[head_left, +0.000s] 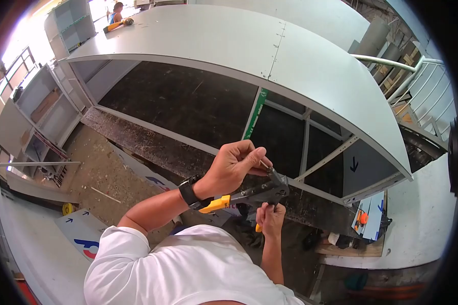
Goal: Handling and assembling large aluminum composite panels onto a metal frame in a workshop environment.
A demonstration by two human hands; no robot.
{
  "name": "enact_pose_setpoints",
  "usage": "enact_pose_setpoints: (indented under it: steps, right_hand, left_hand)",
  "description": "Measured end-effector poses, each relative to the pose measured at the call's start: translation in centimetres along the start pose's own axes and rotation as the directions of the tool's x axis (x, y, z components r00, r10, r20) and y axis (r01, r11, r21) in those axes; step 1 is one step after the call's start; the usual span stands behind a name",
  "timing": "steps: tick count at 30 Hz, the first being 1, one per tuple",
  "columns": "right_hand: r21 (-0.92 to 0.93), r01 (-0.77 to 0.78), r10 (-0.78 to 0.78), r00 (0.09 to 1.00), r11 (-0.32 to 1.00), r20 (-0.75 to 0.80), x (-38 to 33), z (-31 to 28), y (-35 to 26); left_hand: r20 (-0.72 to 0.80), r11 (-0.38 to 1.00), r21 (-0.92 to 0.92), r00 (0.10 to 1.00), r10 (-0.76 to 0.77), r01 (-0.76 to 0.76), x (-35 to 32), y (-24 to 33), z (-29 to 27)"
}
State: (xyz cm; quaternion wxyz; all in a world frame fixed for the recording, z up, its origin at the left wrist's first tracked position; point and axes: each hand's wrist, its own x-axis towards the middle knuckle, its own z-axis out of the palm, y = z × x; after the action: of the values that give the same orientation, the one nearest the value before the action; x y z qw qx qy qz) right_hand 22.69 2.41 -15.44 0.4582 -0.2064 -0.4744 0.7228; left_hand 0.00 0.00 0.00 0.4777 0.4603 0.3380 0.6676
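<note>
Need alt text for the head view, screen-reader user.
A person's left hand pinches the nose of a yellow-handled hand riveter while the right hand grips its lower handle, above a large white cabinet panel.

A white sign panel (84,236) with blue arrows and a red-blue mark lies on the floor, far left below the hands. A similar white panel (142,170) lies left of them. A black arrow label (354,164) is on grey panel, right of them.
</note>
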Motion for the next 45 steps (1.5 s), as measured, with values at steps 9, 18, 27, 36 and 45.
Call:
enact_pose_setpoints:
  steps: [9,18,27,36,45]
  right_hand:
    - [-0.057,-0.055,0.053,0.998,0.997,-0.039,-0.1,-0.4,-0.1]
    - [-0.054,-0.165,0.166,0.986,0.985,0.003,-0.4,-0.8,-0.2]
    - [0.48,-0.122,0.099,0.992,0.869,0.074,0.1,-3.7,3.1]
    - [-0.548,0.223,-0.313,0.947,0.806,-0.074,-0.1,4.9,-0.4]
    - [-0.994,0.093,-0.794,0.599,-0.058,0.102,5.1,5.5,-13.1]
  left_hand:
    - [-0.103,0.987,0.16,0.994,0.047,-0.03,-0.2,-0.3,0.9]
    - [0.08,0.945,0.327,0.997,0.001,-0.027,-0.9,-1.1,0.6]
    - [0.389,0.92,0.366,0.876,-0.287,0.139,-2.1,-4.7,2.7]
    - [-0.013,0.965,0.218,0.988,0.154,-0.148,1.7,-4.2,3.9]
    - [0.164,0.902,0.11,0.902,0.399,-0.418,4.4,-0.4,3.0]
